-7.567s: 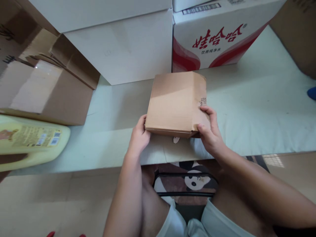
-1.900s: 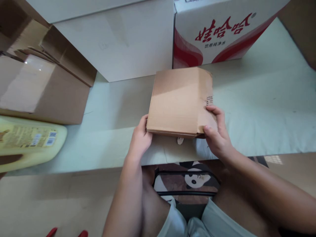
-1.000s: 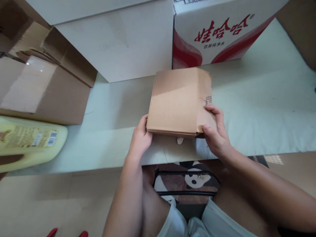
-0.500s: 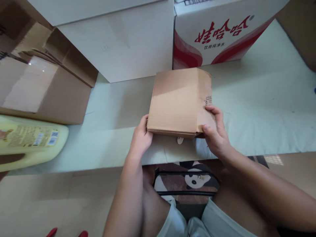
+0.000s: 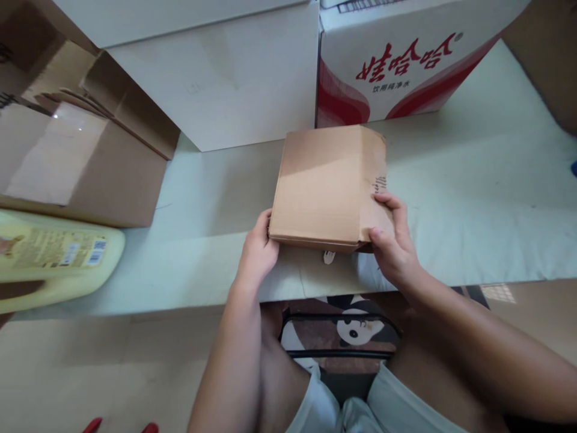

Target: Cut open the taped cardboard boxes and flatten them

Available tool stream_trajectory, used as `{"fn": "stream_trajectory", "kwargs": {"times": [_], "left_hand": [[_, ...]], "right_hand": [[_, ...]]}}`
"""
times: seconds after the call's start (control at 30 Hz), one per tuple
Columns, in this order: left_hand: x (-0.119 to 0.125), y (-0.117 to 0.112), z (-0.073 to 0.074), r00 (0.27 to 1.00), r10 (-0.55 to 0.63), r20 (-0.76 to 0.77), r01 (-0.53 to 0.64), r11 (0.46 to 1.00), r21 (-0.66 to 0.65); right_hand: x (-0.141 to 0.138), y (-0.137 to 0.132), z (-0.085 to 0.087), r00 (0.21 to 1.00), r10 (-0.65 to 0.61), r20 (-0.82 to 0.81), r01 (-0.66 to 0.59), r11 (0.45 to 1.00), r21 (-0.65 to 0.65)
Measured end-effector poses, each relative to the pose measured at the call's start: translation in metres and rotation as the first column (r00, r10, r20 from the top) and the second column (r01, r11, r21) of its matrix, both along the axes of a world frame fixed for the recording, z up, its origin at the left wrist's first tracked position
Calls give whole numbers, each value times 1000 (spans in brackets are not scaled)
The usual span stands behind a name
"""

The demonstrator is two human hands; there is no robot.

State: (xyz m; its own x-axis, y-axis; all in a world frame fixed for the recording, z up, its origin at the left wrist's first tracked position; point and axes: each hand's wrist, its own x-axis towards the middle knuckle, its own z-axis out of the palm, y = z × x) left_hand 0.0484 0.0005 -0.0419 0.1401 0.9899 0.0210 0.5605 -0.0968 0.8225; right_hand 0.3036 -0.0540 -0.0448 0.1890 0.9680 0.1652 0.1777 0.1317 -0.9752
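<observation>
A small brown cardboard box [image 5: 324, 183] lies on a pale green padded surface [image 5: 473, 198], near its front edge. My left hand [image 5: 258, 255] presses against the box's near left corner, fingers curled along its side. My right hand [image 5: 393, 243] grips the near right corner, fingers on the top face and thumb at the front edge. The box's right-hand flap is creased and bears small dark print.
Behind the box stand a large white carton [image 5: 216, 78] and a white carton with red characters [image 5: 396, 66]. An open brown carton [image 5: 76, 150] and a yellow plastic jug [image 5: 49, 258] lie at the left. A panda-print stool [image 5: 347, 331] shows between my knees.
Nothing has visibly changed apart from slight shifts of the camera; both hands stay on the box.
</observation>
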Motion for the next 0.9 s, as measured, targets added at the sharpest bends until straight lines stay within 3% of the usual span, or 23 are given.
{"fn": "stream_trajectory", "kwargs": {"times": [0.9], "left_hand": [[2, 1, 2, 1000, 11, -3, -11, 1000, -23]], "right_hand": [[-1, 2, -3, 1000, -11, -24, 12, 999, 35]]}}
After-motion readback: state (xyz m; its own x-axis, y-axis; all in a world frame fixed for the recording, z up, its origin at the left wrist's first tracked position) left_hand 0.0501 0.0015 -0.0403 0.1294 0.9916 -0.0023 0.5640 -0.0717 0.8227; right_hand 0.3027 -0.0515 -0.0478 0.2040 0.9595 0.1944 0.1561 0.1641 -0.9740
